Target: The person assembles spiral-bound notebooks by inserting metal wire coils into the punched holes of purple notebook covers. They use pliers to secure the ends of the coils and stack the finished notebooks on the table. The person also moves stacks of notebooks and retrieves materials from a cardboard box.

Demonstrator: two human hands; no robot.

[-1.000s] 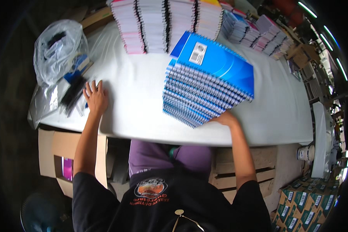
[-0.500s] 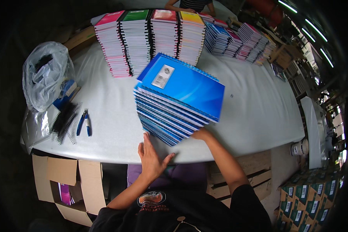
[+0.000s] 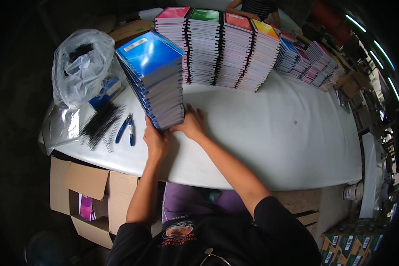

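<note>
A tall stack of blue spiral-bound notebooks (image 3: 153,53) stands left of the middle of the table, in front of the row of other stacks. My left hand (image 3: 156,142) grips its lower left side, with part of the fingers hidden behind the books. At the lower right side my right hand (image 3: 191,124) presses against the bottom notebooks, thumb toward me. Behind the blue stack, partly covered by it, is a stack with pink covers (image 3: 173,13). Beside that stand a green-covered stack (image 3: 204,48), a red-covered stack (image 3: 236,51) and a yellow-covered stack (image 3: 261,57).
Left on the white-covered table (image 3: 270,146) lie blue-handled pliers (image 3: 123,129), a blue pen-like tool (image 3: 131,133), black spiral coils (image 3: 101,126) and a clear plastic bag (image 3: 82,66). An open cardboard box (image 3: 122,195) sits below the near edge. Another person (image 3: 258,8) is across the table.
The blue stack has moved left and turned, now beside the pink stack. My left hand has gone from open to gripping its base. My right hand has moved left with it; the view has shifted.
</note>
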